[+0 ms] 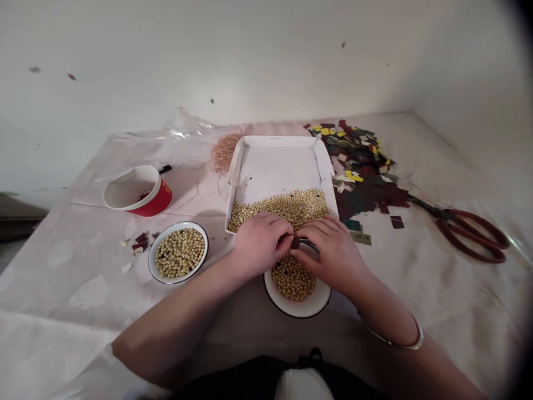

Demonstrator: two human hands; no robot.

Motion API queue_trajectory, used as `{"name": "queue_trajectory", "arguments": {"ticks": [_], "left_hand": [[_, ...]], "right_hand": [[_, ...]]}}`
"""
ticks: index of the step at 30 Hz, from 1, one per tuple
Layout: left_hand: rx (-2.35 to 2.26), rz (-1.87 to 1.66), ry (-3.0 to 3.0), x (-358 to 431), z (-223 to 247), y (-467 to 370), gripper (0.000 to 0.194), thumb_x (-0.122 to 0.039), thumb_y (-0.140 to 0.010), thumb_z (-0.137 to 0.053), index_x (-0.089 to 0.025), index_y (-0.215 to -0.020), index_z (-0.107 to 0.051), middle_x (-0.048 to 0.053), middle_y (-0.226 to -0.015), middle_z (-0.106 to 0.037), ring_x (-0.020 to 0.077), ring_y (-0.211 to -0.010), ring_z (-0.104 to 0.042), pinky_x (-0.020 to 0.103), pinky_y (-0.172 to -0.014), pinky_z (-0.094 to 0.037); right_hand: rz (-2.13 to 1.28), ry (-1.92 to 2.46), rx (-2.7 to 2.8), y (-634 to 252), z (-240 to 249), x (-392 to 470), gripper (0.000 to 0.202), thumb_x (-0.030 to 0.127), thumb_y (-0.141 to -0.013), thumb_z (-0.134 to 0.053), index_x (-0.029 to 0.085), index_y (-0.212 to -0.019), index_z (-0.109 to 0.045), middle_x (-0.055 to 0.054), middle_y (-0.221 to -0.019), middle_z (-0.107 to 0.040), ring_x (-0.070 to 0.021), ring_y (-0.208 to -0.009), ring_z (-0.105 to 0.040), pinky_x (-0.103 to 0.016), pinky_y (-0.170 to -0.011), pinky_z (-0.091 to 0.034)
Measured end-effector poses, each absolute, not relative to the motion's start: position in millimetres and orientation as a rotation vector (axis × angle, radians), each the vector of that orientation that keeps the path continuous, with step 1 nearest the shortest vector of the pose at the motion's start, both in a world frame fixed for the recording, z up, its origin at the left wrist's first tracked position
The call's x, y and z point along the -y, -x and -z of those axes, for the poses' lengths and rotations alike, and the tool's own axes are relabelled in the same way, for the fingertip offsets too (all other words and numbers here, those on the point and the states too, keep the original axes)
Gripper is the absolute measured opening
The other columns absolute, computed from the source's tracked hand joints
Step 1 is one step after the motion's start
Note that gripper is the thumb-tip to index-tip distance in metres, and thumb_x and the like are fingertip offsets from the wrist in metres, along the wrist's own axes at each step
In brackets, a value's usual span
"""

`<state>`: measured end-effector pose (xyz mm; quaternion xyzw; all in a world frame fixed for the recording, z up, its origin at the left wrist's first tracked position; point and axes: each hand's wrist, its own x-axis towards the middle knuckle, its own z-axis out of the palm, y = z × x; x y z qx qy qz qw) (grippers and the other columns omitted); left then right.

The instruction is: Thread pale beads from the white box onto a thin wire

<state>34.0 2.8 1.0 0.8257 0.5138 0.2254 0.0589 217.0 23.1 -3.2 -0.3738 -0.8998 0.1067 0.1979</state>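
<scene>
My left hand (263,240) and my right hand (333,251) meet over the front edge of a white tray (280,166). Between their fingertips is a small dark maroon piece (296,242), mostly covered by the fingers; both hands are closed on it. Pale yellow beans, like soybeans (287,204), fill the near part of the tray, with a few dark ones among them. Right below my hands stands a white bowl (321,303) with a dark rim, partly filled with the same beans. A bracelet (412,340) circles my right forearm.
Left of the tray are a second bowl (205,244) of beans, a red and white paper tub (156,199) and pink shredded filler (225,153). On the right lie a pile of coloured scraps (366,186) and scissors (470,233) with red handles. A wall rises behind the table.
</scene>
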Motion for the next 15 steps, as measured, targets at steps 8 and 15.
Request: {"name": "queue_trajectory", "arguments": {"ticks": [8, 15], "left_hand": [[-1.559, -0.663, -2.487, -2.4, -5.7, -33.5, 0.007, -0.020, -0.081, -0.055, -0.020, -0.080, -0.061, -0.001, -0.078, -0.066, 0.0159, -0.077, -0.058, 0.030, -0.072, -0.044], [-1.592, -0.635, -2.487, -1.1, -7.9, -34.3, 0.007, -0.021, -0.082, -0.055, -0.021, -0.080, -0.061, -0.001, -0.077, -0.066, 0.0160, -0.076, -0.058, 0.030, -0.071, -0.043]], "right_hand": [[-0.359, 1.021, 2.464, -216.7, 2.7, -20.4, 0.016, 0.031, -0.080, -0.059, 0.021, -0.091, -0.061, -0.004, -0.093, -0.065, -0.0208, -0.090, -0.054, -0.039, -0.086, -0.036], [-0.313, 1.117, 2.458, -214.2, 4.8, -19.3, 0.018, 0.034, -0.082, -0.057, 0.020, -0.089, -0.066, -0.005, -0.089, -0.061, -0.0224, -0.088, -0.051, -0.039, -0.081, -0.037]]}}
